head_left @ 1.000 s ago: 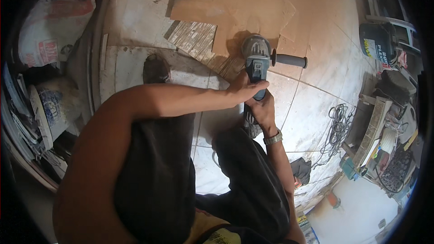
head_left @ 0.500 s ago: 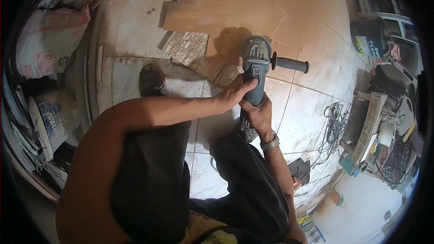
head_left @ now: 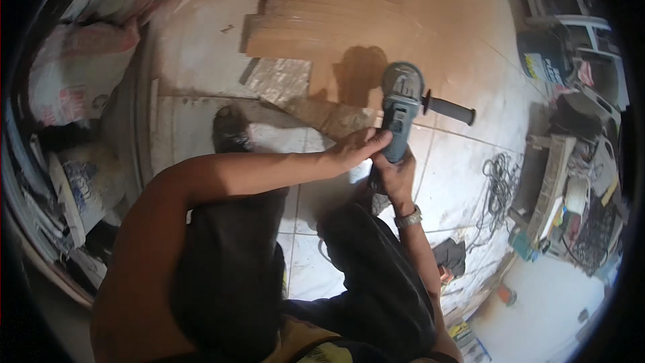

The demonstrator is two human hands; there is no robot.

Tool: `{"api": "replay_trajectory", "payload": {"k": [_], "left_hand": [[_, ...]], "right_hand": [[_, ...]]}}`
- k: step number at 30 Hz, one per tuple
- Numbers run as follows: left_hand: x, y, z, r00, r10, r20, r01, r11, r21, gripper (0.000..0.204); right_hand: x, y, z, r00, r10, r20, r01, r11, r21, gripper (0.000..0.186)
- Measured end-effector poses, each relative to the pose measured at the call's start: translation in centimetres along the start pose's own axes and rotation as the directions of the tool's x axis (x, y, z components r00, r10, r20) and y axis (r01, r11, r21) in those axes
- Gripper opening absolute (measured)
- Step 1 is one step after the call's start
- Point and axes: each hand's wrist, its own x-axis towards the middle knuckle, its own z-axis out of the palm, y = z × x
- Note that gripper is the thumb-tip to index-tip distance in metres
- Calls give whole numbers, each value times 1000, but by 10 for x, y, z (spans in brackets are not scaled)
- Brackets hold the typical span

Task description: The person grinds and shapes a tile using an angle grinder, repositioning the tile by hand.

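Observation:
An angle grinder with a grey body, metal guard and black side handle is held above the floor in the head view. My left hand is closed on its left side, thumb lying on the body below the switch. My right hand, wearing a metal watch, grips the grinder's rear part from below. Beyond the grinder are torn cardboard sheets on the tiles, with a patterned strip beside them. My shoe rests on the tiles at the left.
Sacks and leaning boards line the left. On the right are a dark container, a wooden piece, cluttered items and a coiled cable. A dark cloth lies near my right forearm.
The grinder and both my hands have shifted slightly to the right, with the grinder tilted a little more. The floor and surroundings sit slightly lower in the picture.

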Motion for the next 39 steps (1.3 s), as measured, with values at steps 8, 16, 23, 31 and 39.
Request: {"api": "replay_trajectory", "payload": {"k": [8, 16, 23, 31, 39], "left_hand": [[21, -5, 24, 959, 8, -283, 2, 999, 36, 58], [-5, 49, -91, 996, -56, 72, 56, 998, -2, 19], [50, 59, -358, 425, 193, -884, 271, 905, 328, 29], [17, -7, -351, 778, 294, -555, 324, 570, 755, 32], [-27, 51, -289, 697, 195, -690, 494, 568, 658, 36]], "right_hand": [[0, 14, 8, 1000, 10, -15, -11, 999, -52, 51], [-8, 24, -36, 988, 116, -105, -107, 991, 84, 34], [-15, 26, -63, 955, 192, -224, -148, 969, 197, 27], [-16, 40, -61, 947, 176, -269, -124, 972, 201, 26], [-19, 38, -66, 943, 211, -256, -157, 964, 214, 28]]}}
